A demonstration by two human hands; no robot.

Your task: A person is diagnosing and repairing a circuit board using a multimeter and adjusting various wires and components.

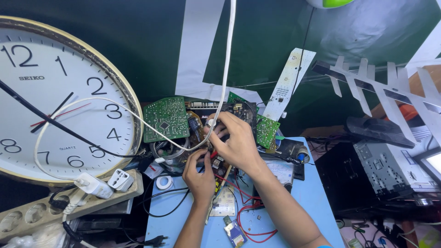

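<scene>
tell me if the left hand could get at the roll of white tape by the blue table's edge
Probably yes. The left hand is just right of the roll of white tape, with only thin black cables lying near it and nothing covering it.

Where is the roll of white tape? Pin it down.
In the head view, the roll of white tape lies on the blue table, just left of the left hand, below the green circuit board.

Single head-worn view, looking down and forward over the blue desk (pixel 312 193), close in, wall clock (pixel 55 96) at left.
</scene>
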